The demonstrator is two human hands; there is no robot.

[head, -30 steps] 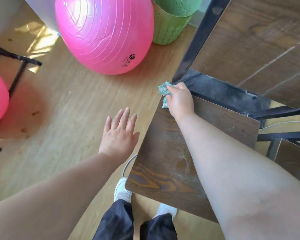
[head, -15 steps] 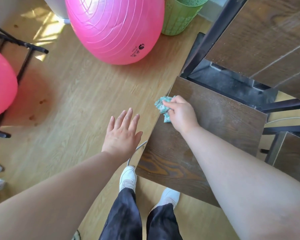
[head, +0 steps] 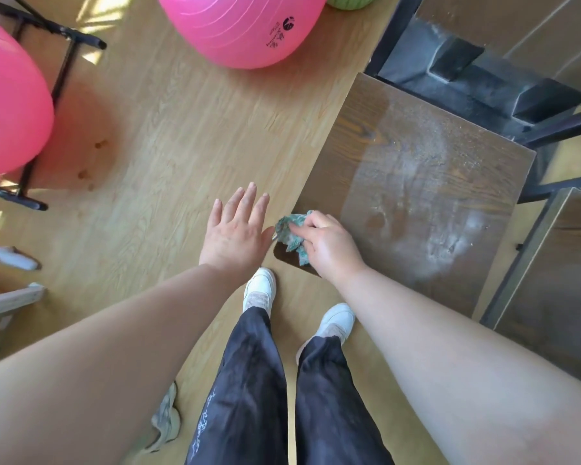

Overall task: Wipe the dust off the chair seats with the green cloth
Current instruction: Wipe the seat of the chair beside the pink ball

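A dark wood-grain chair seat (head: 413, 182) fills the right centre, with pale dust across its right half and a cleaner strip along its left side. My right hand (head: 326, 245) grips the crumpled green cloth (head: 291, 234) and presses it on the seat's near left corner. Just left of that corner, my left hand (head: 237, 231) hovers over the floor, fingers straight and spread, holding nothing. A second dark seat (head: 557, 273) shows at the right edge.
Two pink exercise balls (head: 242, 25) (head: 7, 102) lie on the wooden floor at the top and far left. A black metal stand (head: 59, 78) is beside the left ball. A dark table with black frame (head: 477, 68) rises behind the seat. My feet stand below the corner.
My right hand has dragged the cloth along the seat's left edge from the far corner to the near corner. The camera has tilted down, showing more of the dusty seat.
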